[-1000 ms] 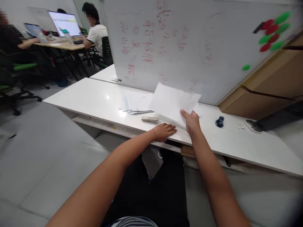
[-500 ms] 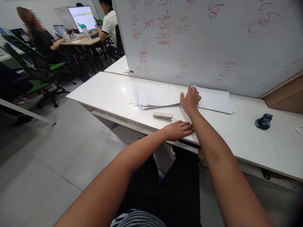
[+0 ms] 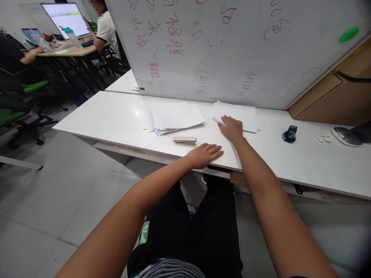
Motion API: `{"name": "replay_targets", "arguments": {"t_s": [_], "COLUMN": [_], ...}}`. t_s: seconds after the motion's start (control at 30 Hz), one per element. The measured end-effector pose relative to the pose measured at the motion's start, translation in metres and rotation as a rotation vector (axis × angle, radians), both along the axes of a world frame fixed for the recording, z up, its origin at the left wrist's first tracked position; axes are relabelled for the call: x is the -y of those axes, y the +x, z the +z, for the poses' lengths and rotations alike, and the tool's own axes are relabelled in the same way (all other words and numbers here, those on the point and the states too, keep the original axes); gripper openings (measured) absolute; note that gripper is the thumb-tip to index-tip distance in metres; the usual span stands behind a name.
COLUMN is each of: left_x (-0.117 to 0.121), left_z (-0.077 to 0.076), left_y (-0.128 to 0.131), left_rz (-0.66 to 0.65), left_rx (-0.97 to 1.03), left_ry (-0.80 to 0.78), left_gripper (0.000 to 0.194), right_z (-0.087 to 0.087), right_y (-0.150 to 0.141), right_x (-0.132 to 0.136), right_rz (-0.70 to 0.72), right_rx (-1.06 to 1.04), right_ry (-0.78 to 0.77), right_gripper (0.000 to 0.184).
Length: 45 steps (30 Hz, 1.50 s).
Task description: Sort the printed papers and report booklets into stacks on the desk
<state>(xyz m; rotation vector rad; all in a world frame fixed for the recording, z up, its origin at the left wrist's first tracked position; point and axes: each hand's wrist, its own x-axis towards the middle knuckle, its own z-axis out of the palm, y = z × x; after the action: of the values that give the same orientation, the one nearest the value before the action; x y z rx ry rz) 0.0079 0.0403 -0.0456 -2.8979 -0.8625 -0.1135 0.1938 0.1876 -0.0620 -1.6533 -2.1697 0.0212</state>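
Note:
My left hand lies flat on the white table by its front edge, fingers stretched out and holding nothing. Just beyond it, to the left, sits a beige stapler. My right hand rests over the near left corner of the right-hand stack of white paper, its fingers apart and slightly bent, pointing left. Part of that stack is hidden under the hand. Left of it, a second paper stack is spread unevenly, with sheet edges sticking out at its left side.
A whiteboard with red writing stands along the table's back. On the right are a dark blue bunched item, a small white object, a grey rounded base and cardboard boxes. Two people sit at a desk far left.
The view has turned right, so everything shifts left in the picture. My right hand has drawn back from the stack's far left corner to its near left corner. My left hand stays flat.

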Motion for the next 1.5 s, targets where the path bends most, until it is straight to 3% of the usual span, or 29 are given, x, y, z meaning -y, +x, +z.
{"name": "replay_targets", "arguments": {"t_s": [0.2, 0.37, 0.57, 0.67, 1.03, 1.17, 1.5], "left_x": [0.001, 0.0, 0.0, 0.001, 0.0, 0.0, -0.001], "left_z": [0.002, 0.001, 0.002, 0.003, 0.002, 0.002, 0.0], "left_y": [0.001, 0.001, 0.001, 0.001, 0.0, 0.0, 0.0], "left_rz": [0.008, 0.02, 0.01, 0.012, 0.016, 0.013, 0.006], "left_rx": [-0.003, -0.013, -0.01, -0.015, -0.023, -0.016, -0.007], "left_ry": [-0.024, -0.036, -0.035, -0.038, -0.049, -0.05, -0.057], "left_gripper": [0.077, 0.078, 0.077, 0.076, 0.079, 0.079, 0.081], "right_z": [0.006, 0.011, 0.011, 0.009, 0.006, 0.009, 0.005], "right_y": [0.0, -0.003, -0.003, -0.001, -0.001, -0.002, -0.003], "right_x": [0.008, 0.012, 0.012, 0.011, 0.011, 0.012, 0.009], "right_rz": [-0.041, -0.218, 0.008, 0.038, -0.043, -0.123, -0.135], "right_rx": [0.014, -0.036, 0.005, 0.019, 0.051, 0.057, 0.002], "right_ry": [0.05, 0.018, 0.061, 0.043, 0.07, 0.07, 0.104], "right_gripper": [0.044, 0.045, 0.045, 0.045, 0.048, 0.045, 0.034]}}
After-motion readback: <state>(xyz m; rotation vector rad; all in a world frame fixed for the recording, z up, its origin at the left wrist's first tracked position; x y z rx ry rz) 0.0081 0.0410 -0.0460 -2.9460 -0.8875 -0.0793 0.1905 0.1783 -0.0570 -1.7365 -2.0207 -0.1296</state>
